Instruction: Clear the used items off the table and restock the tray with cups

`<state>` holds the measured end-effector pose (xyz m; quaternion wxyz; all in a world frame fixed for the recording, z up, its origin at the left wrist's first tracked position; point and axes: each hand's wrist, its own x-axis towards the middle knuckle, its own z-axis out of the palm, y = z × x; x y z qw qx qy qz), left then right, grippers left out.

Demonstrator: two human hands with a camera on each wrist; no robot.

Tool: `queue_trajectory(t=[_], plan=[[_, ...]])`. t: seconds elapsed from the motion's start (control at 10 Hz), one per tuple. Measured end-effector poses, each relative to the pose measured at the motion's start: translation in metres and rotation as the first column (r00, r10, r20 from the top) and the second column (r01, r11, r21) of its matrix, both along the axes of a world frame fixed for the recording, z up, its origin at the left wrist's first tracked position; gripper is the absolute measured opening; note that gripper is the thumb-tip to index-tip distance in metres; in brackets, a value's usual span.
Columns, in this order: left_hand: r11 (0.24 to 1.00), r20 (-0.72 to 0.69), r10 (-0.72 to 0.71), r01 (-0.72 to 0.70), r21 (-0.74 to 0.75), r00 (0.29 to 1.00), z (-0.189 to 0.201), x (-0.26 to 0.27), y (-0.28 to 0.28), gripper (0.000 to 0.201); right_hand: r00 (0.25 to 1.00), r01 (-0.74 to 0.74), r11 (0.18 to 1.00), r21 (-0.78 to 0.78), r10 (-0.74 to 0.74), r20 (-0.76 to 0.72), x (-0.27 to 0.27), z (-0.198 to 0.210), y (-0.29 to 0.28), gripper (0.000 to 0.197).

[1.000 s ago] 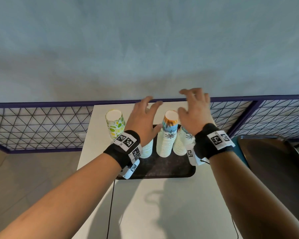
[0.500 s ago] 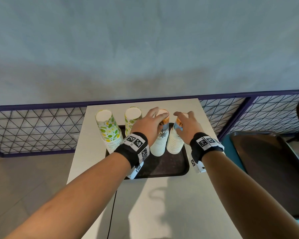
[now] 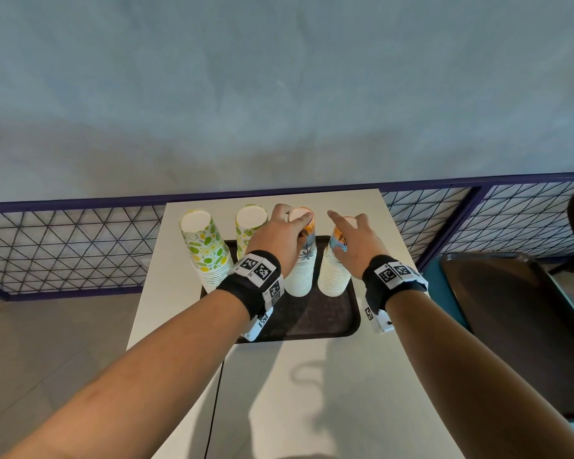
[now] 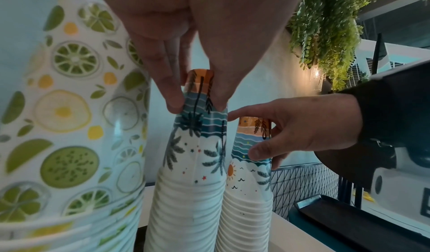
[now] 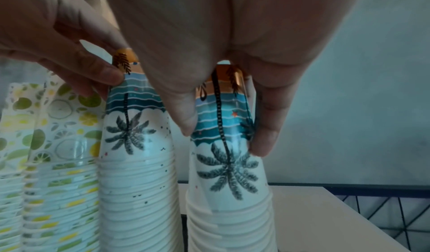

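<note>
With my left hand [image 3: 280, 240] pinching the top of one palm-print cup stack [image 3: 300, 270] and my right hand [image 3: 352, 245] pinching its right neighbour [image 3: 333, 276], both stand on the tray [image 3: 325, 321] on the surface [image 3: 305, 392]. Any sideways pull, I judge, tips these tall stacks against the citrus stacks [image 3: 207, 250] on their left.

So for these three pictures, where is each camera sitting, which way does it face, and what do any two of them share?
Head: worn high, facing forward and down at the black tray of four cup stacks; both forearms, left hand and right hand show.
Left wrist: low by the citrus stack, looking along the left hand's fingers pinching the left palm stack.
Right wrist: under the right hand, looking along its fingers around the right palm stack.
Shared: both wrist views show both palm stacks and both hands.
</note>
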<state>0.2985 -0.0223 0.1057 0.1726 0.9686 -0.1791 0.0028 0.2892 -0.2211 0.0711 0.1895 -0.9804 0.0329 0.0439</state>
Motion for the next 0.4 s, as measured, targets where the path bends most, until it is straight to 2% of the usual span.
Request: queue_trajectory(t=[0.1,0.2,0.3,0.4], plan=[[1.0,-0.004,0.007,-0.007,-0.008,1.0,0.005,-0.003,0.001,0.053,1.0,-0.006,1.0,-0.012,0.006,0.01,-0.004,0.005,-0.001,0.085],[1.0,0.001,-0.008,0.008,-0.008,1.0,0.01,-0.01,0.006,0.057,0.997,0.011,1.0,-0.015,-0.01,0.081,-0.015,0.011,-0.003,0.086],[0.999,0.011,-0.026,0.027,-0.033,1.0,0.021,-0.023,0.014,0.067,0.984,0.051,0.997,0.052,-0.059,0.167,-0.031,0.027,-0.003,0.083],[0.986,0.063,-0.031,0.04,-0.159,0.998,0.031,-0.04,0.031,0.074,0.943,0.115,0.981,0.154,-0.156,0.294,-0.065,0.021,-0.011,0.075]])
